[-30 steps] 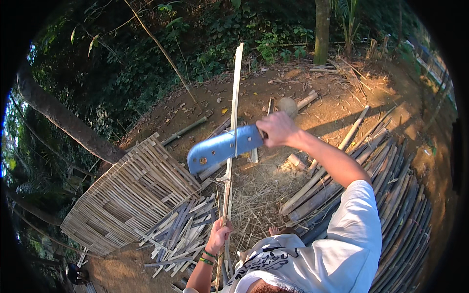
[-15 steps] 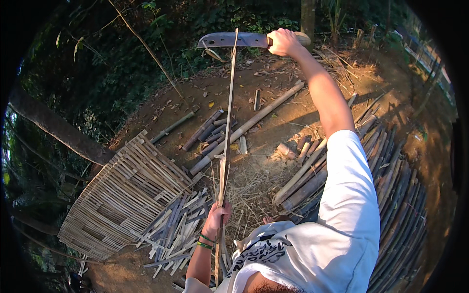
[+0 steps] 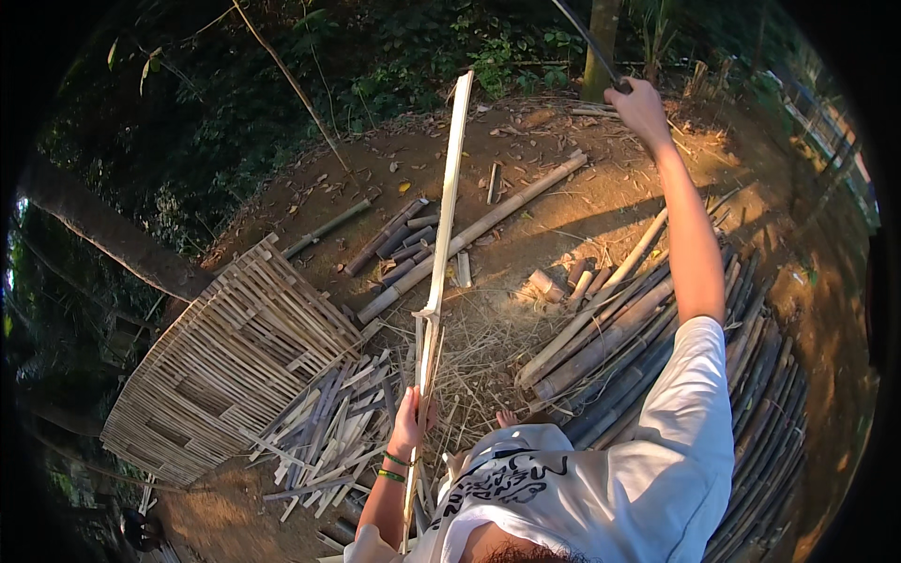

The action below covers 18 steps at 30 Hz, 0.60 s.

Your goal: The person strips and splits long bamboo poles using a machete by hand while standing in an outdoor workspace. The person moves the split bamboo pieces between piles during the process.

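Note:
My left hand is closed around the lower part of a long split bamboo strip. The strip stands up and away from me, its pale inner face showing, with a raised node and some frayed fibre just beyond my hand. Out at the upper right, my right hand grips a machete by its handle. The machete's dark blade points up and left, seen nearly edge-on and cut off by the top of the view. It is apart from the strip.
A slatted bamboo panel lies at left beside a heap of split strips. Dark bamboo poles are stacked at right. Short cut pieces and one long pole lie ahead on the dirt. A tree trunk stands beyond.
My right hand has swung the machete right and toward me, away from the strip, turning its blade from flat across the strip to edge-on. The strip has turned, showing its pale face.

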Motion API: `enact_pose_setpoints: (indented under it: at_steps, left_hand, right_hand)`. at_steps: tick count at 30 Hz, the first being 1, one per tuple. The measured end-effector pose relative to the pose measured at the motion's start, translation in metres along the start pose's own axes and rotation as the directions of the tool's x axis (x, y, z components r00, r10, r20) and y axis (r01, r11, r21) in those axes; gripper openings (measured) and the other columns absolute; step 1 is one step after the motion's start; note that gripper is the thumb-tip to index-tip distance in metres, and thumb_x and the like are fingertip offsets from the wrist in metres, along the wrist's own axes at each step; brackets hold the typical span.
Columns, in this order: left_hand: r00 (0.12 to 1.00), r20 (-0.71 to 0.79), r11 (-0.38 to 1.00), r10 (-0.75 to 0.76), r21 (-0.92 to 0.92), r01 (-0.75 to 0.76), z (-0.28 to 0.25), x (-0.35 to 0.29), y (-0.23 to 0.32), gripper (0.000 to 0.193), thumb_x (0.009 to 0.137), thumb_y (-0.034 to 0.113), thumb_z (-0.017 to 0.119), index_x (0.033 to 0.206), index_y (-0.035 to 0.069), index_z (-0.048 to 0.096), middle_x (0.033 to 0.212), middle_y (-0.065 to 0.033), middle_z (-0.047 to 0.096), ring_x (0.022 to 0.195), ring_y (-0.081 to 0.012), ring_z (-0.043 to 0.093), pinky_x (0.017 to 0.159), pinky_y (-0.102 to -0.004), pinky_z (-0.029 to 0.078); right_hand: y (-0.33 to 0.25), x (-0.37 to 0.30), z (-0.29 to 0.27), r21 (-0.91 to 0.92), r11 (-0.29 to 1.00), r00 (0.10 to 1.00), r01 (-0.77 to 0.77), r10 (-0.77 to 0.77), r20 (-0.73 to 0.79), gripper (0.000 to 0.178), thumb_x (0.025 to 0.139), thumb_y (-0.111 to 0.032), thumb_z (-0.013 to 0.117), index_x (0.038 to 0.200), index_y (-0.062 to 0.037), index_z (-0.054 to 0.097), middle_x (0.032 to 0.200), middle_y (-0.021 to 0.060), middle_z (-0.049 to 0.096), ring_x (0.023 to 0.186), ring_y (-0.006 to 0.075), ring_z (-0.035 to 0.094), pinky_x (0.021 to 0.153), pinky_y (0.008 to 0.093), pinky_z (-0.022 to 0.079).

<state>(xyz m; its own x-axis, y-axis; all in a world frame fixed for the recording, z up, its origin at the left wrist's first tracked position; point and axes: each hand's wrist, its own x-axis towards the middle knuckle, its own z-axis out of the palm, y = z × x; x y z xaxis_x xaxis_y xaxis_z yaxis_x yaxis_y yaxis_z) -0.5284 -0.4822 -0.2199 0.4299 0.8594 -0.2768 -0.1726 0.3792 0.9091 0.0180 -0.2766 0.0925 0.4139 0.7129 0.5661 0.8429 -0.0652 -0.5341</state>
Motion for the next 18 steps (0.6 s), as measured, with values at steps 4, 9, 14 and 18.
enact_pose_setpoints:
  at_steps: [4, 9, 14, 18]
  left_hand:
    - [0.998, 0.066, 1.0, 0.017, 0.016, -0.018, -0.009, 0.005, -0.004, 0.047, 0.105, 0.049, 0.038, 0.092, 0.006, 0.053, 0.07, -0.0096, 0.06, 0.057, -0.0177, 0.06, 0.054, -0.0298, 0.049]
    - [0.996, 0.083, 0.992, -0.021, -0.126, 0.032, -0.004, -0.007, 0.016, 0.05, 0.104, 0.052, 0.038, 0.105, 0.004, 0.053, 0.074, -0.0104, 0.063, 0.061, -0.0203, 0.063, 0.06, -0.0324, 0.054]
    - [0.951, 0.302, 0.98, -0.065, -0.158, 0.117, -0.032, -0.003, 0.025, 0.052, 0.101, 0.045, 0.044, 0.116, -0.003, 0.059, 0.078, -0.0133, 0.067, 0.071, -0.0248, 0.068, 0.068, -0.0361, 0.058]
    - [0.955, 0.278, 0.988, -0.098, -0.087, 0.127, -0.044, -0.003, 0.02, 0.064, 0.096, 0.051, 0.054, 0.131, -0.002, 0.054, 0.09, -0.0168, 0.071, 0.077, -0.0278, 0.071, 0.074, -0.0399, 0.06]
  right_hand:
    - [-0.028, -0.1, 0.0, 0.001, 1.0, 0.988, 0.003, -0.003, 0.152, 0.027, 0.077, -0.027, 0.07, 0.076, -0.001, 0.062, 0.062, 0.0119, 0.058, 0.061, 0.0293, 0.058, 0.063, 0.0417, 0.044]
    - [-0.032, -0.183, 0.023, 0.154, 0.988, 0.975, -0.011, -0.023, 0.219, 0.028, 0.074, -0.023, 0.069, 0.069, 0.0001, 0.055, 0.057, 0.0122, 0.05, 0.056, 0.0295, 0.054, 0.058, 0.0414, 0.043]
    - [-0.039, -0.213, 0.021, 0.21, 0.978, 0.967, 0.003, -0.056, 0.248, 0.024, 0.073, -0.019, 0.068, 0.07, 0.0011, 0.056, 0.059, 0.0111, 0.051, 0.057, 0.0246, 0.051, 0.059, 0.0385, 0.042]
    - [-0.057, -0.225, 0.008, 0.182, 0.983, 0.957, 0.027, -0.078, 0.279, 0.022, 0.073, -0.019, 0.069, 0.071, 0.0003, 0.059, 0.058, 0.0103, 0.055, 0.056, 0.0241, 0.053, 0.059, 0.0372, 0.044]
